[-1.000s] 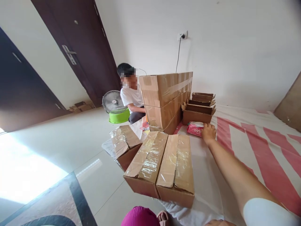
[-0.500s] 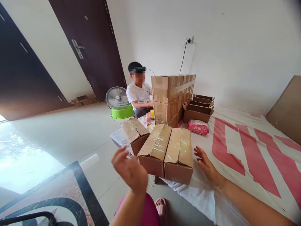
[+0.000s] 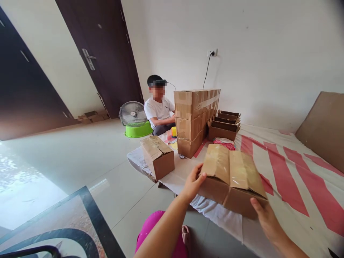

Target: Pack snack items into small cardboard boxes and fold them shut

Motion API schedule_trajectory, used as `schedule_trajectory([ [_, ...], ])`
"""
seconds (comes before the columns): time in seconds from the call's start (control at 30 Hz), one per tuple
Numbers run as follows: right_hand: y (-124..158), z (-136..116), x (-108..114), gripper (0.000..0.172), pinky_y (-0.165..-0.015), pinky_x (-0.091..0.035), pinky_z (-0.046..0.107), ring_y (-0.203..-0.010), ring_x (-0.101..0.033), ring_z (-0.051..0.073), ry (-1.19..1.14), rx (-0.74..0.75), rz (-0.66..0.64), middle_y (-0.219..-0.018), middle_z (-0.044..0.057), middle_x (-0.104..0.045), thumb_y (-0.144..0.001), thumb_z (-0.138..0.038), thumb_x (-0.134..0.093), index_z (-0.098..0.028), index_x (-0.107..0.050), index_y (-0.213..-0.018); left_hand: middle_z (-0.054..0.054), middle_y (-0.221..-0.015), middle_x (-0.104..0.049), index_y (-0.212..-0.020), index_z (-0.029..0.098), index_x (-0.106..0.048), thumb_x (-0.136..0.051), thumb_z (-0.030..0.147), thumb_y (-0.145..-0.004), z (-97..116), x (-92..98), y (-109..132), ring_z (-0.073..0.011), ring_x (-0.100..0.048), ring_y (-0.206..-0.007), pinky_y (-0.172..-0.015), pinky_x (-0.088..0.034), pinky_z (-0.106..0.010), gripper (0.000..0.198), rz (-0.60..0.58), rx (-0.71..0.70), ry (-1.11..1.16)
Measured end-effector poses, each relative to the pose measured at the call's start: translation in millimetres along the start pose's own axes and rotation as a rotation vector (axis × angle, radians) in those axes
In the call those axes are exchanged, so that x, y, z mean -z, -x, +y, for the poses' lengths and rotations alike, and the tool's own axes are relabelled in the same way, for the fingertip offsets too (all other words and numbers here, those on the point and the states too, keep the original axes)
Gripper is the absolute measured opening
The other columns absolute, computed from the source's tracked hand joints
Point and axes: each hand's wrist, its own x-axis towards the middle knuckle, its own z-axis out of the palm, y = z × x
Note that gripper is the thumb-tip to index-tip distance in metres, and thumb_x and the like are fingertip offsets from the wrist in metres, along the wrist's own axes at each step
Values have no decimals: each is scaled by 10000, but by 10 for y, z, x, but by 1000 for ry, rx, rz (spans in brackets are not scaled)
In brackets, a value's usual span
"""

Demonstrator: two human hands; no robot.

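Observation:
Two taped cardboard boxes, a left box (image 3: 217, 163) and a right box (image 3: 246, 172), sit side by side against each other near the front edge of the covered table. My left hand (image 3: 194, 182) grips the outer side of the left box, thumb at its top edge. On the opposite end, my right hand (image 3: 266, 218) presses the right box, thumb on its near face and the other fingers hidden. The pair is clasped between both palms. A third cardboard box (image 3: 163, 165) stands apart to the left, at the table's corner.
Behind stands a stack of taped cardboard boxes (image 3: 184, 130), with open boxes (image 3: 221, 133) and a pink packet (image 3: 225, 143) beside it. A co-worker (image 3: 159, 111) sits past the stack near a fan (image 3: 132, 114). Red-and-white sheeting (image 3: 285, 172) covers the surface at right.
My hands, previously apart from the boxes, have closed on both ends of the pair. The two boxes have shifted right, away from the third box, which stays at the left corner.

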Motion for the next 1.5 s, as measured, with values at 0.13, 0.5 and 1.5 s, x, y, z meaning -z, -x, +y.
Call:
schedule_trajectory([
  [0.13, 203, 336, 238, 564, -1071, -427, 482, -1176, -595, 334, 69, -15, 190, -1082, 114, -721, -783, -629, -587, -214, -639, -1160, -135, -1279, -617, -1206, 192, -600, -493, 413, -904, -3, -76, -60, -284, -532, -1240, -1074, -391, -473, 389, 162, -147, -354],
  [0.5, 277, 448, 99, 525, -835, -581, 415, -1011, -674, 305, 94, -49, 148, -1050, 115, -706, -729, -603, -647, -230, -545, -1083, -92, -1392, -546, -1087, 227, -708, -641, 280, -693, 411, 1837, -183, -354, -496, -1278, -1102, -367, -504, 403, 416, 122, -984],
  [1.5, 272, 400, 92, 573, -967, -502, 473, -1138, -607, 308, 116, 24, 178, -1216, 136, -639, -784, -486, -650, -208, -474, -1253, -113, -1205, -623, -1105, 214, -590, -471, 85, -840, 422, -243, 512, -251, -521, -1231, -1022, -456, -443, 318, -20, -859, -854],
])
